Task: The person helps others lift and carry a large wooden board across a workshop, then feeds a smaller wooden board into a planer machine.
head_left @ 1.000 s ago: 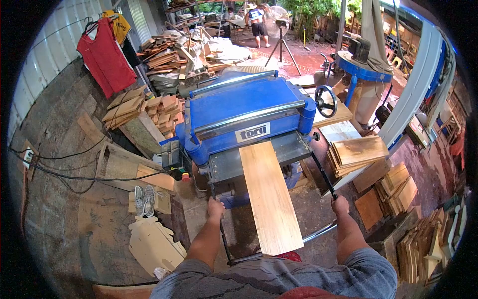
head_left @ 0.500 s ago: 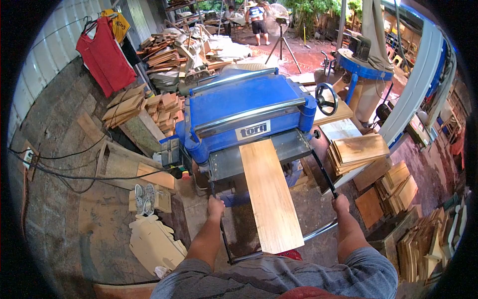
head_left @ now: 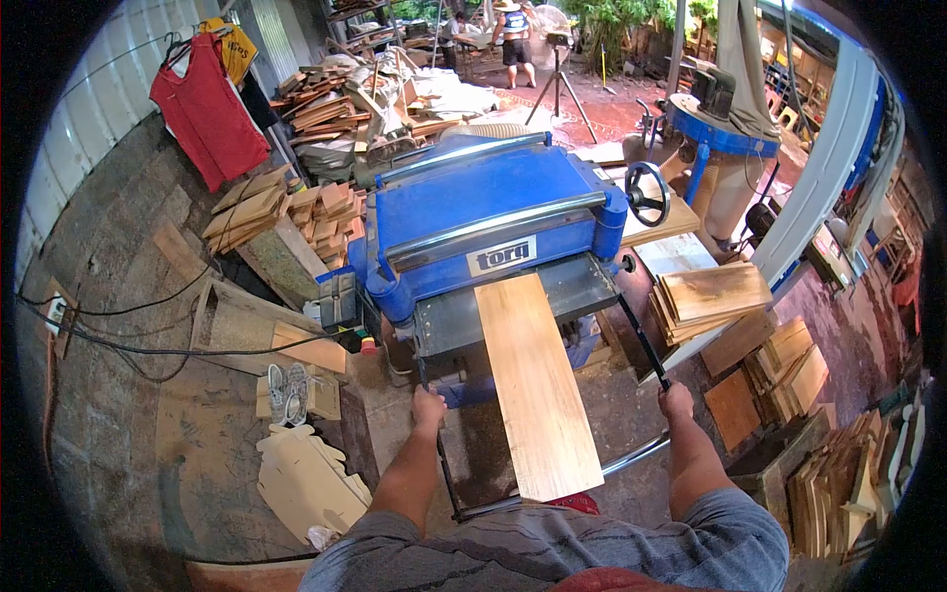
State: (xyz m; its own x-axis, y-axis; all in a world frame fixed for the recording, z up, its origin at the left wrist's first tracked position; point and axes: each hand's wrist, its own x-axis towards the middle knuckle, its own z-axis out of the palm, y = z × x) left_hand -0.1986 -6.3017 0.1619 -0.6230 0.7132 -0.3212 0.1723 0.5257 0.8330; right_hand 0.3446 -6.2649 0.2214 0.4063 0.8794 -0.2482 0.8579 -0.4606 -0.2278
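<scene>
"Where are the hands?"

"The left hand (head_left: 427,407) is curled round the left bar (head_left: 446,469), and the right hand (head_left: 676,400) is curled round the right bar (head_left: 641,340). Both look closed on them, though the undersides are hidden."

"Why there, and not on the board (head_left: 538,395)?"

"My guess is that the bars give the person something to lean on, since the board seems borne without help. Its far end lies at the mouth of the planer (head_left: 483,202), ahead of both hands; its near end sits above the roller (head_left: 636,456), nearer the body than the hands. Whether it touches that roller, I can't tell."

"So the board is between the hands?"

"Yes, apart from both, and reaching past them at either end."

"Which way does it point?"

"Its long axis runs away from the body into the planer, the far end veering slightly toward the left hand's side. The broad face is up, probably so it passes flat through the slot."

"And farther out?"

"Ahead and to the right of the right hand is a stack (head_left: 715,293) of boards, perhaps put there for easy reach. Left of the left hand, shoes (head_left: 288,397) sit on a low block (head_left: 321,400), maybe to be off the floor. Far ahead of both hands stands a co-worker (head_left: 512,44)."
</scene>
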